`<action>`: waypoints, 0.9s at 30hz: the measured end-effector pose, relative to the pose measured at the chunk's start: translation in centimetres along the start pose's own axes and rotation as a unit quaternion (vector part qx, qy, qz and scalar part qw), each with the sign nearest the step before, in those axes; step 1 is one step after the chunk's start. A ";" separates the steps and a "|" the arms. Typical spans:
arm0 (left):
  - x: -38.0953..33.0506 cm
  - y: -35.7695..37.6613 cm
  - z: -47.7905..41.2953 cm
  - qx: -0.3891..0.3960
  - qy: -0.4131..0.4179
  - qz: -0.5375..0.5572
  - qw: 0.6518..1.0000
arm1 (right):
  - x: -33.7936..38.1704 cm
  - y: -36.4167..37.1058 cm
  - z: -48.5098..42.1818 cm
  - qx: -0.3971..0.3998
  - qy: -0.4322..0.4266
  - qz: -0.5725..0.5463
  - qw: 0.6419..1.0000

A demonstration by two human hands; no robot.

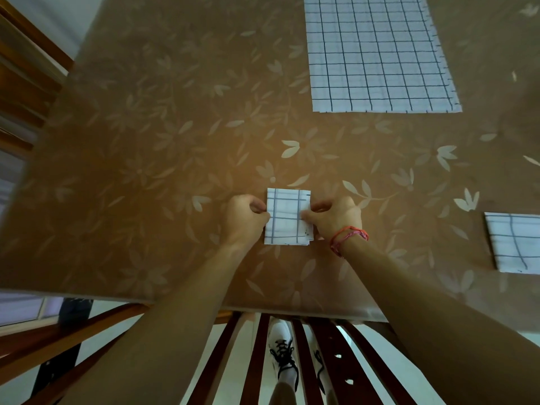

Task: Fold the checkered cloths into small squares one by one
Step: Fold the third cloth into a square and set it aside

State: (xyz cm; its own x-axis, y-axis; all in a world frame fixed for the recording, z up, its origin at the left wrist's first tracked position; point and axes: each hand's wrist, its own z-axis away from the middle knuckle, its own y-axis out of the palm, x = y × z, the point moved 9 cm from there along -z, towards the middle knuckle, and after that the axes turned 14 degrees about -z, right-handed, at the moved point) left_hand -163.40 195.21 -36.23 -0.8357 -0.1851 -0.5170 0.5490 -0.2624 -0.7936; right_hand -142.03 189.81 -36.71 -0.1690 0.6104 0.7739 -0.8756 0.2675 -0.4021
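Two hands work the same item. The left hand (247, 219) pinches the left edge of the folded cloth (287, 216) between thumb and curled fingers; the right hand (334, 219), with a red string bracelet (347, 236) at the wrist, pinches the right edge the same way. Both are closed on the fabric, none spread wide.

The folded cloth lies flat on the surface (146, 171), near its front edge, between the two hands. It is a small, nearly square packet, slightly taller than wide, so its long axis runs away from the person. Stacked layer edges show along its near and right sides.

Handling judgement: the material is thin, light and soft, with no stiffness of its own. Layers are likely to slide apart or spring open once released. Take hold at opposite edges and clamp all layers together.

Beyond the folded cloth and to its right, an open cloth (380, 54) lies spread flat, well apart. Further right of the folded cloth, at the picture's edge, a second folded piece (514, 241) rests on the surface, partly out of view.
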 end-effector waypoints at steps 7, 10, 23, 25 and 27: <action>0.6 0.5 0.7 0.006 -0.008 0.010 1.000 | -0.3 -0.1 1.1 -0.002 -0.003 0.005 1.000; 1.1 0.5 1.1 0.014 -0.020 0.021 0.999 | -0.3 0.0 1.6 0.003 -0.005 0.014 1.000; 0.9 -0.4 2.0 -0.008 -0.014 0.030 0.999 | -0.2 -0.2 2.6 -0.010 -0.022 0.002 1.000; 0.6 -0.5 1.8 -0.014 -0.011 0.027 0.999 | -0.1 -0.3 2.5 -0.014 -0.022 0.000 1.000; 0.4 -0.6 1.8 -0.018 -0.004 0.014 1.000 | 0.1 -0.3 2.5 -0.014 -0.030 -0.002 0.999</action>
State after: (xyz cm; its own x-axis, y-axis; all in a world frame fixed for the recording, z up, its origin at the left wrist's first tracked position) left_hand -164.01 193.61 -35.42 -0.8202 -0.1998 -0.5361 0.5708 -0.2225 -0.7904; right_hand -142.92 187.88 -35.27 -0.1939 0.5636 0.8030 -0.8638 0.2899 -0.4121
